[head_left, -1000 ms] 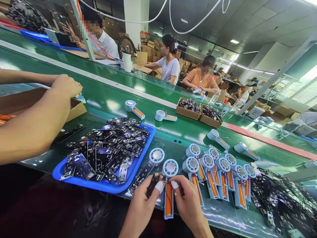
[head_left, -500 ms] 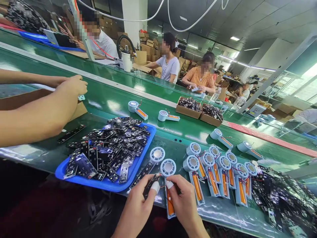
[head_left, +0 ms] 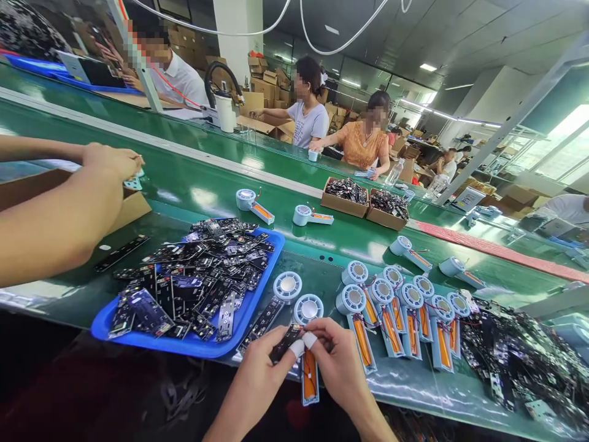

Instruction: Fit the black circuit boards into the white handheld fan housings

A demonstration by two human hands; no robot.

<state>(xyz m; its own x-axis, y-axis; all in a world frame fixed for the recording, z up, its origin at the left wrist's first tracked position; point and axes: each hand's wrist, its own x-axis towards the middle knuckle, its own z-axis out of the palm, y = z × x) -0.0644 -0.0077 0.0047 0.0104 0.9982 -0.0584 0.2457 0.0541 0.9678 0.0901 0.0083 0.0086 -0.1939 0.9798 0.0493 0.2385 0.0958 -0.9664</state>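
Observation:
My left hand (head_left: 260, 374) is closed on a black circuit board (head_left: 286, 344), its white-covered thumb pressed along the lower side. At the board's end, my right hand (head_left: 338, 362) pinches close against it with a white-covered thumb; a thin wire seems to be between the fingertips, mostly hidden. Below them lies a light blue handheld fan (head_left: 308, 309), its handle showing an orange battery (head_left: 310, 376) and a dangling wire with a small white plug. Another fan (head_left: 288, 286) with a black board along its handle lies just left of it.
A blue tray (head_left: 271, 279) heaped with boards is to the left. Several fans (head_left: 389, 313) and a pile of boards (head_left: 515, 350) lie right. A neighbour's arms (head_left: 69, 215) reach over a cardboard box (head_left: 131, 212). Board-filled boxes (head_left: 345, 201) stand beyond; co-workers sit opposite.
My hands have come closer together at the board's end, and the board has tilted more into view. The neighbour's hands have shifted left. A co-worker opposite has stretched out an arm.

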